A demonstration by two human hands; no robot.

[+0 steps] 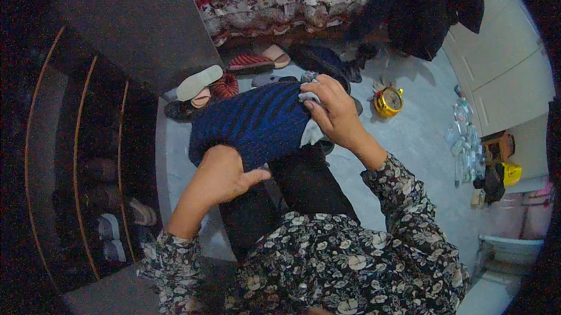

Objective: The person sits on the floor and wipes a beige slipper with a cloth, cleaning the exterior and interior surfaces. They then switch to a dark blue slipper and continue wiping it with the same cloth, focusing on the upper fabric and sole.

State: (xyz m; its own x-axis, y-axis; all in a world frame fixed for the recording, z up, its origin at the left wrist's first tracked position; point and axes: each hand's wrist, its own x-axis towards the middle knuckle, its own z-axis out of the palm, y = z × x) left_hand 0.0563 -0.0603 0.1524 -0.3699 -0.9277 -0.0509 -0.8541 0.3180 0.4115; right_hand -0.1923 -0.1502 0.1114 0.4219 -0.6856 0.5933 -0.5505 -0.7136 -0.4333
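A blue-and-black knitted shoe (251,122) with slanting stripes lies across the space above my knees. My left hand (222,176) holds it from the near left side. Its fingers are hidden in or behind the knit, while the thumb points right along the near edge. At the shoe's right end my right hand (334,108) grips a whitish cloth (312,132), its fingers curled and pressing the cloth against the shoe. Part of the cloth hangs below my right thumb.
Several slippers, one with a pale sole (200,83), lie beyond the shoe. A gold pot-like object (388,102) stands on the floor to the right, near clear plastic bottles (466,148). A dark shelf with shoes (111,236) is at left; a flowered bed cover (280,0) hangs ahead.
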